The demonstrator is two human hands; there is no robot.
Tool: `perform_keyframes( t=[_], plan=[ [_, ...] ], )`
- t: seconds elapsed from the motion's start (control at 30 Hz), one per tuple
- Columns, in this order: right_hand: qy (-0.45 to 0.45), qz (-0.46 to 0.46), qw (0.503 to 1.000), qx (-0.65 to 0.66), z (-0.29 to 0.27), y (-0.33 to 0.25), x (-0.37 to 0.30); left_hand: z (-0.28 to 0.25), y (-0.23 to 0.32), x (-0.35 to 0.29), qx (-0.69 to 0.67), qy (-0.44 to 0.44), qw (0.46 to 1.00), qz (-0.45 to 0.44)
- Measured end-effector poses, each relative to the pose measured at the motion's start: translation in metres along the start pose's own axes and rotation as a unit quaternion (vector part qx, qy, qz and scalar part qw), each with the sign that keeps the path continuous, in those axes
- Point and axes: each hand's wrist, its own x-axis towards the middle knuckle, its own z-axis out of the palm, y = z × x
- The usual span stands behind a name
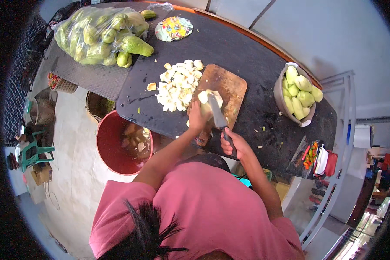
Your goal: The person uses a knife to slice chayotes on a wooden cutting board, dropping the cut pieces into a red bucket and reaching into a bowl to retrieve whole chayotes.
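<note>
A wooden cutting board (234, 89) lies on the dark table. My right hand (235, 145) is closed round the black handle of a large knife (217, 112), whose broad blade slants up and left across a pale peeled vegetable (215, 99). My left hand (198, 117) grips that vegetable from its near left side, close to the blade; the fingertips are partly hidden. Beside the board's left edge spreads a heap of cut cream-white chunks (177, 86). How deep the blade sits in the vegetable I cannot tell.
At the far left lies a clear plastic bag (97, 37) of green vegetables, with a colourful patterned round item (174, 28) nearby. A basin (281, 93) of peeled vegetables stands right. Below the table's left edge is a red tub (112, 143) holding water and scraps. Small peppers (310, 157) lie near right.
</note>
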Motion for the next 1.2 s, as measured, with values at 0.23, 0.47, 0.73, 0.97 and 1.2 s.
perform_keyframes(
  t=[0.23, 0.47, 0.73, 0.97, 1.2],
  plan=[
    [0.231, -0.158, 0.861, -0.425, 0.03, -0.021, -0.022, 0.002, -0.01, 0.01, -0.026, 0.018, 0.999, 0.008],
    [0.274, -0.145, 0.855, -0.415, -0.016, 0.001, -0.042, -0.005, -0.003, 0.007, -0.047, -0.018, 0.999, -0.006],
    [0.244, -0.165, 0.859, -0.418, -0.014, 0.005, -0.034, -0.007, -0.01, 0.009, -0.061, -0.031, 0.998, -0.005],
    [0.305, -0.164, 0.812, -0.47, -0.003, 0.006, -0.033, -0.003, -0.016, 0.012, -0.065, -0.055, 0.996, -0.036],
    [0.333, -0.163, 0.752, -0.545, -0.019, 0.005, -0.03, 0.0, -0.018, 0.011, -0.063, -0.023, 0.998, -0.013]
  ],
)
